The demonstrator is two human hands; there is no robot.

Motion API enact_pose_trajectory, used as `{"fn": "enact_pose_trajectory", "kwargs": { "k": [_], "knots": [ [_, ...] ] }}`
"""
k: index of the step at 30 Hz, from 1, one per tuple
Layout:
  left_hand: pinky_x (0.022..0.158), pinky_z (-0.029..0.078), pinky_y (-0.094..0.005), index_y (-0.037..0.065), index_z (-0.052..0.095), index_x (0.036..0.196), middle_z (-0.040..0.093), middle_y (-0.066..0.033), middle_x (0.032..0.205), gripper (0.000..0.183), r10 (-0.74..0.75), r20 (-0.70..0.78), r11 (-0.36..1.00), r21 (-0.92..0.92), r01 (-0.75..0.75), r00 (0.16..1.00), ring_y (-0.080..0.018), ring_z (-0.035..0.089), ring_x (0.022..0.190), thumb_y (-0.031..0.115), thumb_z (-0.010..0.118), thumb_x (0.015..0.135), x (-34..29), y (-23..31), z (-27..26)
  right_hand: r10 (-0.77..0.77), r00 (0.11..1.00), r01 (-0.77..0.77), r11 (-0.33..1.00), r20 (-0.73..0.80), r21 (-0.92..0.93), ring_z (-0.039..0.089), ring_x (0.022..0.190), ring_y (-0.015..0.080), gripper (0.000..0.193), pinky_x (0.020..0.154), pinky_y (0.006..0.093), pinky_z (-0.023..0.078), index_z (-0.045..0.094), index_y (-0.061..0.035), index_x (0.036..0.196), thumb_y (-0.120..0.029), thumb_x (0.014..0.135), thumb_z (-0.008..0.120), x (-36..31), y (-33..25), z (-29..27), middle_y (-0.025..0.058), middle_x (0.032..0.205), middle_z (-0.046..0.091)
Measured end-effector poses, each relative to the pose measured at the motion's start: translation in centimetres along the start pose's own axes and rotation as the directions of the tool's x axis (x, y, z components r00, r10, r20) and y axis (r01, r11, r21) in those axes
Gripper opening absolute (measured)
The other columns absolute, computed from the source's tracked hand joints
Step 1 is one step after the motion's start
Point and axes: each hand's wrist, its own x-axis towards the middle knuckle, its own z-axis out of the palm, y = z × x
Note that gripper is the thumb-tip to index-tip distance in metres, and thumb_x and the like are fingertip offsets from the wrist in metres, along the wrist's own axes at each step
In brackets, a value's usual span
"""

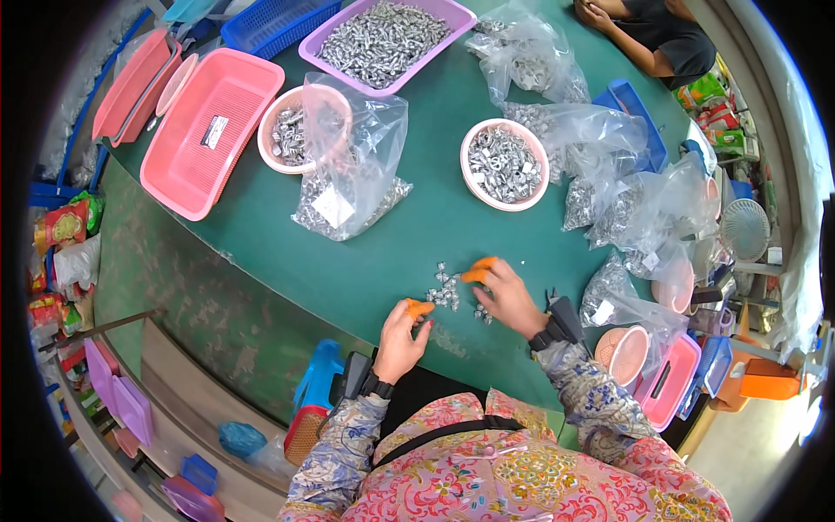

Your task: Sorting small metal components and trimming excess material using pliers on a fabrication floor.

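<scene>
A small loose pile of silvery metal parts (444,291) lies on the green table (348,283) between my hands. Orange covers wrap some fingertips on both hands. My left hand (402,341) is at the pile's near left side, fingers bent toward it and thumb a little apart; no held part can be made out. Over the right side is my right hand (506,297), its fingers spread and curved with the thumb apart. A few more parts (482,313) lie beneath it. Beyond the pile stands a round pink basket (466,178) filled with similar metal pieces.
A clear bag of metal parts (348,213) leans by another pink basket (270,157). A purple tray (304,50) of parts stands at the back, a pink rectangular basket (187,139) at left. Several filled bags (609,204) line the right side. Another person's arm (633,48) rests far right.
</scene>
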Motion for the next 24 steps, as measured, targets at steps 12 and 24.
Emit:
{"fn": "enact_pose_trajectory", "kwargs": {
  "k": [12, 24],
  "knots": [
    [0.067, 0.049, -0.0337, 0.000, 0.062, 0.105, 0.053, -0.0135, 0.094, 0.028, -0.031, 0.024, 0.997, -0.064, 0.032, 0.999, -0.0261, 0.058, 0.077, 0.000, 0.065, 0.078, 0.1, 0.1, -0.2, 0.034, 0.999, -0.033, 0.999, 0.027, -0.023, 0.055, 0.093, 0.0323, 0.020, 0.079, 0.0404, 0.048, 0.062, -0.0049, 0.093, -0.005, 0.074, 0.068, -0.2, 1.5, 0.4, 0.0117, 0.096, 0.054],
    [0.067, 0.049, -0.0339, 0.001, 0.062, 0.105, 0.053, -0.0129, 0.094, 0.028, -0.037, 0.028, 0.997, -0.073, 0.039, 0.999, -0.0256, 0.059, 0.078, 0.000, 0.066, 0.078, 0.0, -0.1, 0.0, -0.103, 0.994, 0.101, 0.993, 0.033, 0.069, 0.054, 0.098, 0.0329, 0.025, 0.084, 0.0406, 0.047, 0.063, -0.0041, 0.098, -0.001, 0.073, 0.067, 4.3, -1.0, 2.3, 0.0136, 0.103, 0.053]
  ]
}}
